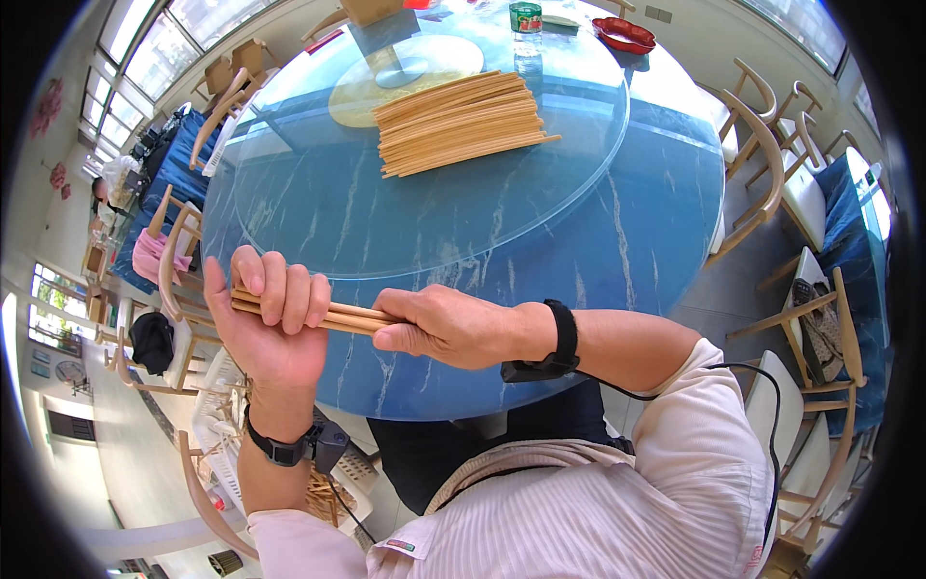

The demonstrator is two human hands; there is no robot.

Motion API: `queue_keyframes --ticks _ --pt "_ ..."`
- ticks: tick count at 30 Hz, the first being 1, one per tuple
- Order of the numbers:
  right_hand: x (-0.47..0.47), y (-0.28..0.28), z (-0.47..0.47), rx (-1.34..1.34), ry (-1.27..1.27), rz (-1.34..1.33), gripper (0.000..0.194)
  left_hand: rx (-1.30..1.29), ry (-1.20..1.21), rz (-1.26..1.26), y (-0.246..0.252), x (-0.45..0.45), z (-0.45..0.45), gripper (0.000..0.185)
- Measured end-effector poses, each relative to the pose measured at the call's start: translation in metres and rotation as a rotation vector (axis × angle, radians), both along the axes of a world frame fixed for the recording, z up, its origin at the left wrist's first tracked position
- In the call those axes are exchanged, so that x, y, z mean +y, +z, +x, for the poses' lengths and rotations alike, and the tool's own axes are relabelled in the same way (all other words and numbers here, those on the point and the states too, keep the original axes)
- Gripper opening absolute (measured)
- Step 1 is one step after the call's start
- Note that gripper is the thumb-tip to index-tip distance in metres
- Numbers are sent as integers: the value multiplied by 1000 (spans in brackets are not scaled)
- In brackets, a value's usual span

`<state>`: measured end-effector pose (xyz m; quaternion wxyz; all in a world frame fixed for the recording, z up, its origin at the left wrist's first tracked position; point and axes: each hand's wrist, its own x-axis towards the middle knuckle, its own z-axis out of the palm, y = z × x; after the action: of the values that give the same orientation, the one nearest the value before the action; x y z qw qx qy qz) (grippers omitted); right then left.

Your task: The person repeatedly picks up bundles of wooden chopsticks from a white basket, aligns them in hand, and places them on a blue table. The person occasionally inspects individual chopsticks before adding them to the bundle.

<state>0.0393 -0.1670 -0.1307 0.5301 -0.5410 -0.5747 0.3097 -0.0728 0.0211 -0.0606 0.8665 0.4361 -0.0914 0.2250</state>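
A few wooden chopsticks (349, 318) lie level between my two hands, above the front part of the blue marble-patterned table (636, 239). My left hand (278, 311) curls its fingers over their left ends, with the thumb sticking up. Around the other ends my right hand (441, 327) is closed, hiding those tips. Farther off, a broad pile of chopsticks (459, 123) rests on the round glass turntable (434, 231), lined up roughly side by side. One stick juts out at the pile's lower right.
At the table's far side are a clear bottle with a green label (526, 29), a red scalloped dish (623, 36) and a cardboard box (370, 11). Below my left forearm, a white plastic basket (354, 470) holds more chopsticks. Wooden chairs (752, 159) surround the table.
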Motion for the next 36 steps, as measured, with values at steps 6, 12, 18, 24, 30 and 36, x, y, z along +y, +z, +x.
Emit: queue_keyframes --ticks 6,12,18,24,30,36 --pt "-4 4 7 -1 -40 7 42 48 55 -109 -4 4 9 37" --pt "-17 30 68 -659 -412 -56 30 294 410 102 -2 43 -1 50" --pt "-23 22 122 -959 -632 -295 23 566 524 245 -29 73 -47 41" --pt "-15 -18 148 -1129 -775 -316 21 598 548 258 -36 82 -93 36" --pt "-14 -36 165 -1183 -918 -176 32 610 661 222 -46 108 -147 34" --pt "-10 -21 152 -983 -933 -360 22 631 877 208 -72 173 -233 32"
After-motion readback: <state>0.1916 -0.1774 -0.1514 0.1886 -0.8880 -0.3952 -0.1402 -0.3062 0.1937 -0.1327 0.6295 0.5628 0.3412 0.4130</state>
